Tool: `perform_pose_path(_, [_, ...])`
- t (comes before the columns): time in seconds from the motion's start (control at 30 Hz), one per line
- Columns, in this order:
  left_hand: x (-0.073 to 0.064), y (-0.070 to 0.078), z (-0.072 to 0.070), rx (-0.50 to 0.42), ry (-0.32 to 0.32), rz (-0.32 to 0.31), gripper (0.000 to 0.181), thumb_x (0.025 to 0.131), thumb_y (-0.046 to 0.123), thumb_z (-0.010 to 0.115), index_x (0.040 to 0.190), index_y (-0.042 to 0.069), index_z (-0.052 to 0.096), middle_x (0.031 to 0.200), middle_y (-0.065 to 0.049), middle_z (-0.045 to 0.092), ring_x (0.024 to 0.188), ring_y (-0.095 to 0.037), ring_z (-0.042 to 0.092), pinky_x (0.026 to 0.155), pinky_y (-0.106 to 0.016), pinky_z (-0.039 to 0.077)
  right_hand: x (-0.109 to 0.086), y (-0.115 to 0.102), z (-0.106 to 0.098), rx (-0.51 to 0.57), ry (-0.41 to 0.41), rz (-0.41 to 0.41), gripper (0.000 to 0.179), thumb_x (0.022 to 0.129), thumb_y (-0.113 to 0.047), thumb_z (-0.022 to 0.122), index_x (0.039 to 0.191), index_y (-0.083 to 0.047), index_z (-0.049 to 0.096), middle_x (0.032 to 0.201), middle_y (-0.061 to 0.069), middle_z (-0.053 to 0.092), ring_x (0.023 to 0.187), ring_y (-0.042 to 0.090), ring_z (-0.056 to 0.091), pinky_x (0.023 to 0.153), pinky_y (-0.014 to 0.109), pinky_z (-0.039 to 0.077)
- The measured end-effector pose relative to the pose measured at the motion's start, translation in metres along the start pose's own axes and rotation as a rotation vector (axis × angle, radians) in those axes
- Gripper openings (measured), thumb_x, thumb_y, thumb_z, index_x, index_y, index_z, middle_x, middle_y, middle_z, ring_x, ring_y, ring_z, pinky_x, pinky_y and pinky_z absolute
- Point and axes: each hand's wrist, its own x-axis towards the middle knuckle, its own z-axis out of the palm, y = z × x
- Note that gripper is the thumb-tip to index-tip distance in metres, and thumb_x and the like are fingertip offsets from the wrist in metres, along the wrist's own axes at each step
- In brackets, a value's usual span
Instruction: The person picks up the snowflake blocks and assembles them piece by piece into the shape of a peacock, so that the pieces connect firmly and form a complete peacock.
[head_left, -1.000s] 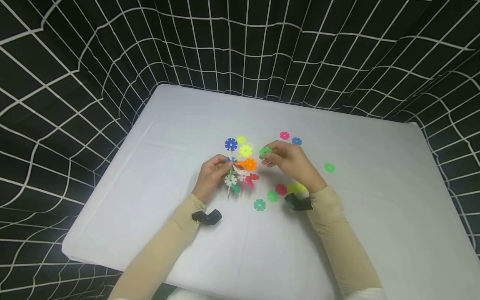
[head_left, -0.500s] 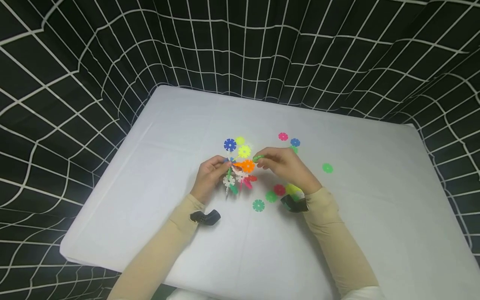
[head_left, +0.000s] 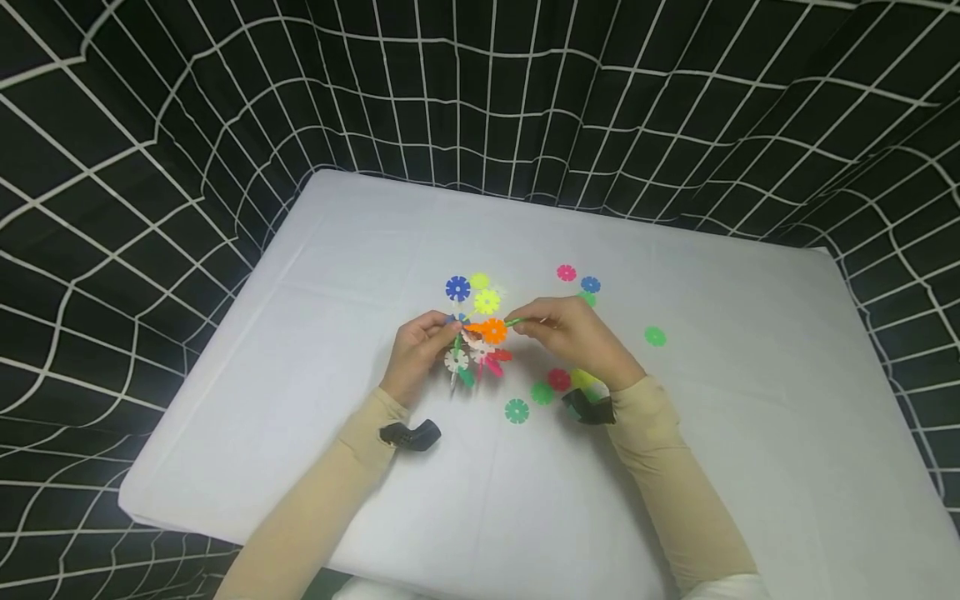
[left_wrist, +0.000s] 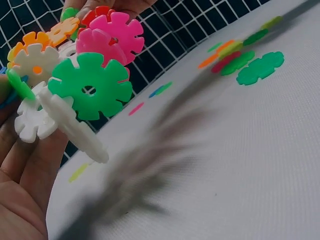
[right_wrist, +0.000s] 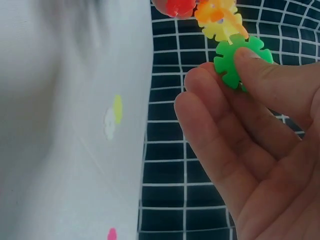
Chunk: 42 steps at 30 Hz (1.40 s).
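Observation:
In the head view, my left hand (head_left: 417, 352) holds up a cluster of slotted plastic snowflake discs joined edge to edge. Blue, yellow, orange (head_left: 493, 331), white, pink and green ones stick out of it at various angles. The left wrist view has a green disc (left_wrist: 107, 80) and a pink disc (left_wrist: 122, 31) of this cluster nearest the camera. Between thumb and forefinger, my right hand (head_left: 573, 333) pinches a single green disc (right_wrist: 227, 65), which stands edge-on at the right edge of the orange disc. The other right fingers are loosely bent below it.
Loose discs lie on the white table (head_left: 337, 258): pink (head_left: 566, 272) and blue (head_left: 591, 285) behind my right hand, light green (head_left: 656, 336) to its right. Red (head_left: 558, 380), yellow and green (head_left: 517, 411) ones lie nearer me. A black gridded curtain (head_left: 510, 100) surrounds the table.
My right hand has moved left, bringing the green disc up to the orange one and turning it from face-on to edge-on. The left hand and its cluster stay nearly in place.

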Motion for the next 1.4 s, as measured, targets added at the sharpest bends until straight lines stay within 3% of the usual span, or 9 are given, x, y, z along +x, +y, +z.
perform_pose_path(0.33, [0.000,0.000,0.000,-0.001,0.018,-0.016,0.008,0.097,0.012,0.065,0.089,0.011,0.065,0.065,0.009,0.064,0.063,-0.006,0.051,0.062,-0.019,0.044,-0.001,0.000,-0.001,-0.054,0.016,-0.078,0.024,0.089,-0.002,0.075,0.112,-0.010,0.078,0.106,0.010,0.078,0.098,0.021,0.074,0.088,0.041,0.062])
perform_pose_path(0.83, [0.000,-0.003,0.001,0.019,0.019,-0.035,0.008,0.097,0.013,0.065,0.089,0.012,0.066,0.069,0.010,0.071,0.066,-0.005,0.058,0.065,-0.018,0.049,-0.006,-0.016,0.002,-0.416,0.055,-0.157,0.029,0.086,0.002,0.076,0.112,-0.011,0.078,0.102,0.005,0.078,0.097,0.022,0.074,0.085,0.038,0.062])
perform_pose_path(1.27, [0.000,-0.004,0.003,0.046,0.010,-0.041,0.007,0.097,0.012,0.064,0.089,0.012,0.066,0.067,0.010,0.068,0.066,-0.005,0.057,0.067,-0.018,0.048,-0.005,-0.011,0.003,-0.449,0.032,-0.144,0.030,0.087,-0.001,0.076,0.114,-0.014,0.078,0.105,0.004,0.079,0.099,0.021,0.074,0.086,0.037,0.062])
perform_pose_path(1.4, [0.000,-0.004,0.004,0.056,0.023,-0.041,0.007,0.098,0.011,0.063,0.091,0.011,0.066,0.067,0.011,0.068,0.065,-0.005,0.057,0.067,-0.018,0.047,-0.002,-0.010,0.005,-0.408,0.043,-0.088,0.031,0.089,-0.007,0.076,0.120,-0.011,0.072,0.102,0.006,0.079,0.093,0.022,0.075,0.083,0.037,0.062])
